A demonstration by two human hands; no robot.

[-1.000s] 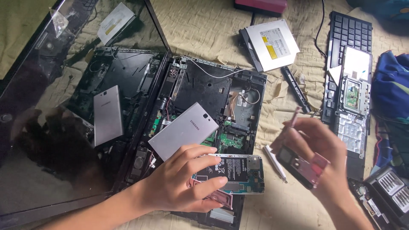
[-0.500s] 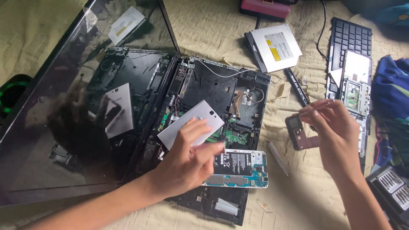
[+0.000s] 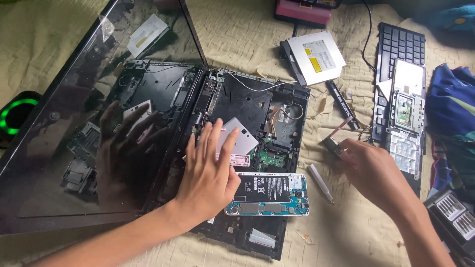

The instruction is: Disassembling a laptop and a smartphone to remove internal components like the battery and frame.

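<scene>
Inside gutted laptop base (image 3: 247, 106): flat open left hand (image 3: 210, 170) on silver cover (image 3: 237, 141); right hand (image 3: 368, 170) pinching small part (image 3: 330, 144).

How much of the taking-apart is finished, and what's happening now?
Done: the laptop base lies open, with its keyboard and disc drive set aside on the cloth, and the phone has its back off. Now: the left hand rests on the white cover; the right hand pinches a small part. Left: the boards remain inside.

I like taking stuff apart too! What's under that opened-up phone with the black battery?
The opened phone lies on the stripped laptop base, black frame showing around it. The left hand rests beside it on a silver back cover. What sits directly beneath the phone is covered.
</scene>
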